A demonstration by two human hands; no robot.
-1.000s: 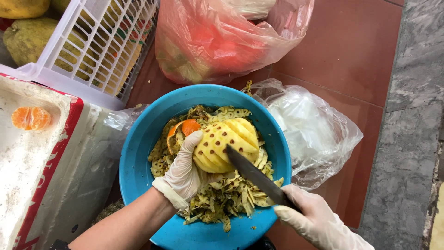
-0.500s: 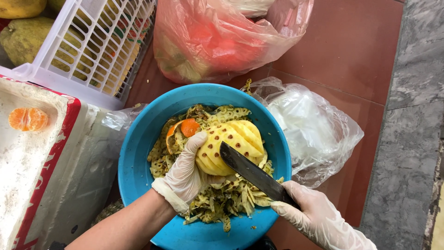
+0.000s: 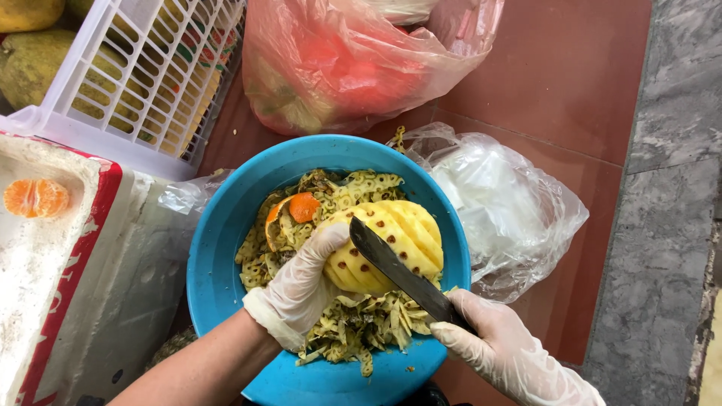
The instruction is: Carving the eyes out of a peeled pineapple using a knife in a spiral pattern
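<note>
A peeled yellow pineapple (image 3: 395,244) with brown eyes is held over a blue bowl (image 3: 226,233) full of pineapple peelings. My left hand (image 3: 301,282), in a thin white glove, grips the pineapple from its left side. My right hand (image 3: 496,353), also gloved, holds the handle of a dark knife (image 3: 395,269). The blade lies across the pineapple's flesh, tip pointing up-left. An orange peel piece (image 3: 303,206) lies among the peelings behind the fruit.
A white slatted basket (image 3: 143,83) with large green-yellow fruit stands at the back left. A red plastic bag (image 3: 346,60) sits behind the bowl, a clear bag (image 3: 504,203) to its right. A white foam box (image 3: 68,263) with a peeled mandarin (image 3: 34,198) is at left.
The knife has slid up and left across the pineapple, further onto its flesh. The pineapple has turned slightly to the right in my left hand.
</note>
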